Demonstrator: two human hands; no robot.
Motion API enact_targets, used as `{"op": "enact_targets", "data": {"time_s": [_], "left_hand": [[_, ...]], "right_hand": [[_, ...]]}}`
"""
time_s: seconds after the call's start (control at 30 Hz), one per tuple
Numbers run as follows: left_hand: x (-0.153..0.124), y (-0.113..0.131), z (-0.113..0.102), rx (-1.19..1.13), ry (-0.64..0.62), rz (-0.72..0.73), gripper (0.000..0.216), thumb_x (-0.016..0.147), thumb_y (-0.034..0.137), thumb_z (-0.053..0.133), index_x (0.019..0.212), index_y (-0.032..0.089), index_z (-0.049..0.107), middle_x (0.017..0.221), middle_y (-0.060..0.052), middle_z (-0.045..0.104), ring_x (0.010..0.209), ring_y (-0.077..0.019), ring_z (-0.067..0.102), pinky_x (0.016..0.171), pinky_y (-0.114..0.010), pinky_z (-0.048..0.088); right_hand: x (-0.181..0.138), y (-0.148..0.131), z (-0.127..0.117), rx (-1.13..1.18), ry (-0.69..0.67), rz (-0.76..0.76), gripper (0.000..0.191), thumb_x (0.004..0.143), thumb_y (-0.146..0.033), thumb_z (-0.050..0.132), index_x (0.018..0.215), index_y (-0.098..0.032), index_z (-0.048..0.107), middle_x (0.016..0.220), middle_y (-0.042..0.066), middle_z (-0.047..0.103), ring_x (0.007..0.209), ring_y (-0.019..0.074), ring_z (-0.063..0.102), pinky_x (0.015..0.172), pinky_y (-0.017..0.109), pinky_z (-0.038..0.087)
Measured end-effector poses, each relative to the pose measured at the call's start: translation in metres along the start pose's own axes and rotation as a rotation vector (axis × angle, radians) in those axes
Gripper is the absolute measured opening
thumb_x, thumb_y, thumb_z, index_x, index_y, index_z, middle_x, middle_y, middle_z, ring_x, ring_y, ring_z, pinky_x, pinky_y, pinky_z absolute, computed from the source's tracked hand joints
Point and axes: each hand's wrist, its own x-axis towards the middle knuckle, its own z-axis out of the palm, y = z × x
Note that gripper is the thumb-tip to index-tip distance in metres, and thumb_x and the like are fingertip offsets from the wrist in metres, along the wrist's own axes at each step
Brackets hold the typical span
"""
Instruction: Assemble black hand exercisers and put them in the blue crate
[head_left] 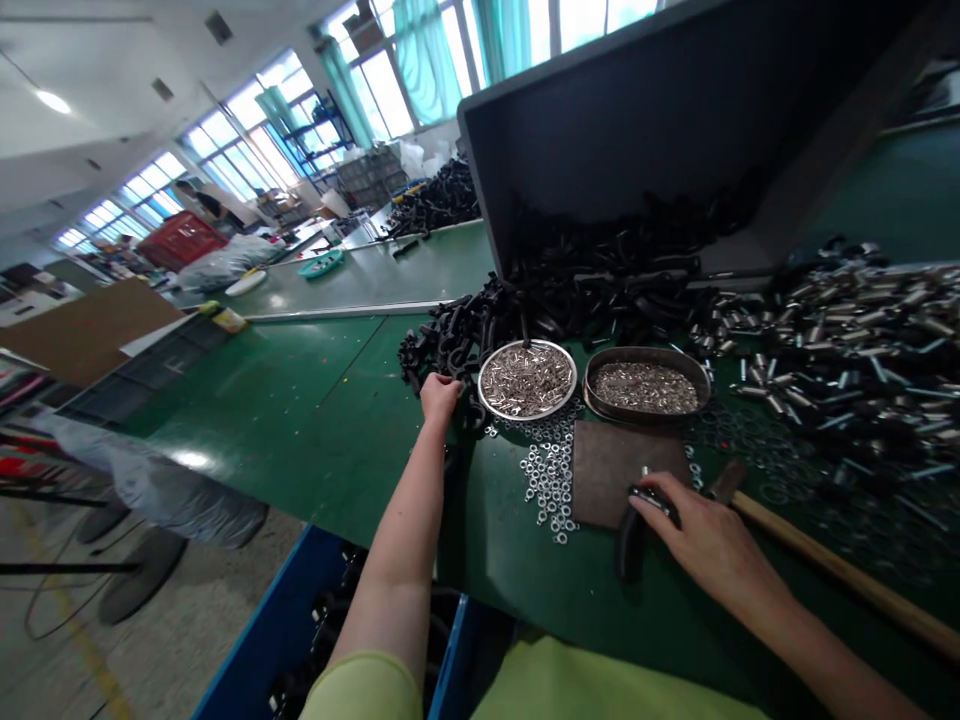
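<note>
My left hand (439,395) reaches out to a heap of black curved parts (450,340) on the green table, its fingers closed onto one of them. My right hand (701,535) rests on a black-handled tool (637,525) lying at the edge of a brown metal plate (619,470), fingers curled over the handle. A hammer with a wooden handle (832,565) lies just right of that hand. Loose silver nuts (547,475) are scattered between my hands.
Two round trays of small metal pieces (527,380) (646,385) stand behind the plate. A big dark bin (645,130) spills black parts. Silver cylinders (862,340) pile at the right. A blue crate (285,630) sits below the table's edge.
</note>
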Motion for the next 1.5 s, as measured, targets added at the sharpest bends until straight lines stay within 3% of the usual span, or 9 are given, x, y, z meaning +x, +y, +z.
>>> {"op": "enact_targets", "data": {"time_s": [0.17, 0.2, 0.3, 0.37, 0.43, 0.6, 0.73, 1.37, 1.5], "left_hand": [[-0.086, 0.011, 0.005, -0.228, -0.172, 0.062, 0.028, 0.067, 0.022, 0.055, 0.093, 0.019, 0.046, 0.075, 0.002, 0.06, 0.049, -0.0078, 0.047, 0.049, -0.021, 0.037], [-0.111, 0.012, 0.009, -0.296, -0.267, 0.068, 0.029, 0.067, 0.024, 0.056, 0.094, 0.019, 0.046, 0.073, 0.002, 0.059, 0.045, -0.0062, 0.042, 0.045, -0.02, 0.035], [-0.185, 0.014, 0.019, -0.737, -0.801, -0.06, 0.044, 0.065, 0.024, 0.063, 0.105, 0.018, 0.048, 0.065, 0.006, 0.052, 0.041, -0.0038, 0.036, 0.041, -0.018, 0.029], [-0.22, 0.018, 0.024, -0.842, -0.945, -0.15, 0.045, 0.064, 0.024, 0.069, 0.104, 0.018, 0.048, 0.06, 0.008, 0.046, 0.041, -0.0031, 0.034, 0.039, -0.017, 0.026], [-0.24, 0.023, 0.026, -0.868, -0.965, -0.183, 0.045, 0.064, 0.025, 0.073, 0.101, 0.018, 0.049, 0.059, 0.009, 0.043, 0.042, -0.0027, 0.033, 0.039, -0.016, 0.025], [-0.255, 0.033, 0.027, -0.77, -0.923, -0.062, 0.056, 0.058, 0.021, 0.08, 0.106, 0.019, 0.05, 0.087, 0.002, 0.059, 0.076, -0.0108, 0.057, 0.068, -0.022, 0.047], [-0.258, 0.034, 0.027, -0.669, -0.952, 0.009, 0.06, 0.059, 0.022, 0.08, 0.11, 0.02, 0.05, 0.104, -0.003, 0.061, 0.099, -0.0206, 0.058, 0.087, -0.034, 0.047], [-0.255, 0.032, 0.031, -0.509, -0.921, 0.077, 0.052, 0.062, 0.024, 0.078, 0.106, 0.02, 0.051, 0.099, -0.001, 0.059, 0.088, -0.0142, 0.057, 0.076, -0.024, 0.048], [-0.25, 0.029, 0.03, -0.534, -1.021, -0.045, 0.052, 0.062, 0.032, 0.078, 0.103, 0.019, 0.05, 0.075, 0.004, 0.055, 0.06, -0.0085, 0.052, 0.05, -0.018, 0.045]], "right_hand": [[0.004, -0.011, -0.016, 0.318, 0.057, 0.111, 0.028, 0.085, -0.043, 0.049, 0.09, -0.021, 0.066, 0.088, 0.004, 0.072, 0.08, 0.0215, 0.067, 0.067, 0.03, 0.051], [0.003, -0.015, -0.019, 0.367, 0.082, 0.109, 0.028, 0.085, -0.042, 0.049, 0.091, -0.021, 0.066, 0.088, 0.004, 0.072, 0.08, 0.0208, 0.067, 0.067, 0.029, 0.051], [-0.003, -0.03, -0.027, 0.422, 0.16, 0.015, 0.025, 0.086, -0.038, 0.05, 0.092, -0.021, 0.066, 0.088, 0.004, 0.071, 0.08, 0.0188, 0.066, 0.069, 0.028, 0.05], [-0.009, -0.039, -0.032, 0.409, 0.203, -0.083, 0.021, 0.088, -0.034, 0.05, 0.092, -0.022, 0.066, 0.088, 0.003, 0.07, 0.08, 0.017, 0.065, 0.071, 0.027, 0.049], [-0.015, -0.045, -0.034, 0.379, 0.239, -0.166, 0.017, 0.089, -0.03, 0.05, 0.092, -0.022, 0.065, 0.086, 0.002, 0.069, 0.08, 0.015, 0.064, 0.071, 0.025, 0.048], [-0.019, -0.046, -0.039, 0.288, 0.336, -0.284, 0.012, 0.089, -0.023, 0.051, 0.091, -0.02, 0.063, 0.08, 0.001, 0.065, 0.075, 0.0131, 0.063, 0.067, 0.023, 0.047], [-0.018, -0.045, -0.045, 0.263, 0.315, -0.343, 0.013, 0.09, -0.022, 0.049, 0.087, -0.02, 0.062, 0.076, 0.0, 0.065, 0.069, 0.0124, 0.062, 0.062, 0.023, 0.046], [-0.02, -0.034, -0.042, 0.248, 0.28, -0.468, 0.012, 0.087, -0.018, 0.05, 0.087, -0.02, 0.062, 0.068, -0.001, 0.063, 0.059, 0.0105, 0.061, 0.055, 0.021, 0.046], [-0.017, -0.032, -0.045, 0.239, 0.172, -0.465, 0.013, 0.09, -0.025, 0.049, 0.09, -0.019, 0.061, 0.073, 0.002, 0.065, 0.066, 0.0125, 0.063, 0.059, 0.023, 0.048]]}}
